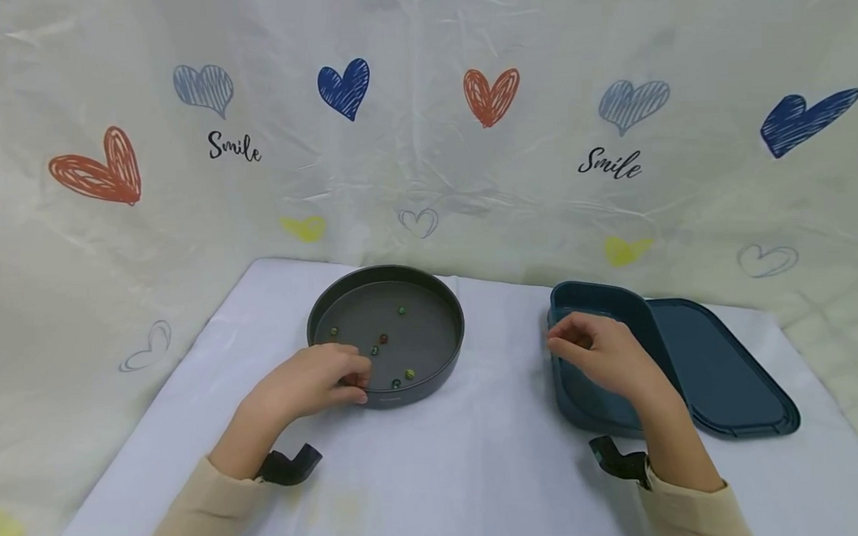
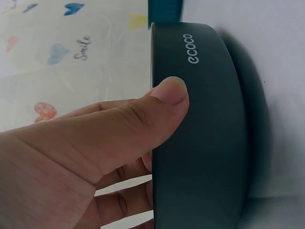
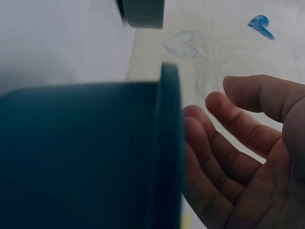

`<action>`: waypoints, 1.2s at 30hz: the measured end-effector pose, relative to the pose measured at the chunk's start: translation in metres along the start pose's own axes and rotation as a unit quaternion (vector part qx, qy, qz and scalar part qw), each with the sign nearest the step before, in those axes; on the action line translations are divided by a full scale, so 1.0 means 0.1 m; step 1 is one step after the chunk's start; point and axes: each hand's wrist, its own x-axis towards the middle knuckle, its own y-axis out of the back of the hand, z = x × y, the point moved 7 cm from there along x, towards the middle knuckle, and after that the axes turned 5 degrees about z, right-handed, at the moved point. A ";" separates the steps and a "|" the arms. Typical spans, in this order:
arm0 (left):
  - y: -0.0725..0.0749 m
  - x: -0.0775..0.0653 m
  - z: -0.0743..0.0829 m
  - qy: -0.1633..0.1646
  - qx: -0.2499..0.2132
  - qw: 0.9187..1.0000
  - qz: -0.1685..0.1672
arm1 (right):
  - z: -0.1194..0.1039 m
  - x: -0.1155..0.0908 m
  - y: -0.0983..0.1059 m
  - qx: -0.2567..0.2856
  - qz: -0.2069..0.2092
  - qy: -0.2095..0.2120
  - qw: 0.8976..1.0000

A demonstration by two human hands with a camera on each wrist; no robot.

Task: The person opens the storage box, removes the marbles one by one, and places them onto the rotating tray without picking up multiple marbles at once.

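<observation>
My left hand (image 1: 319,378) is at the near-left rim of a round dark grey tray (image 1: 431,331). In the left wrist view, the thumb (image 2: 169,98) presses the outer wall below the "ecoco" lettering while the other fingers go over the rim to the inside. Several small green, yellowish and reddish beads (image 1: 409,374) lie scattered on the tray's floor. Over the left side of a deep blue box (image 1: 576,409) hovers my right hand (image 1: 605,352), fingers loosely bent. The right wrist view shows nothing between its thumb and fingers (image 3: 228,102), which are beside the box's wall.
A flat blue lid (image 1: 730,368) lies against the right side of the box. White cloth (image 1: 471,471) covers the table between tray and box. A backdrop sheet (image 1: 425,158) printed with hearts and "Smile" hangs behind the table's far edge.
</observation>
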 end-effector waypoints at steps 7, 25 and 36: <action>0.00 0.00 -0.03 0.009 0.009 1.000 -0.006 | 0.14 -0.01 0.07 -0.040 -0.015 -0.019 0.999; 0.00 0.00 -0.03 0.004 0.000 1.000 -0.009 | 0.38 0.00 -0.12 -0.066 -0.121 -0.045 0.989; -0.02 0.00 -0.03 0.003 -0.004 1.000 -0.012 | 0.47 -0.05 -0.17 -0.086 -0.168 -0.054 0.981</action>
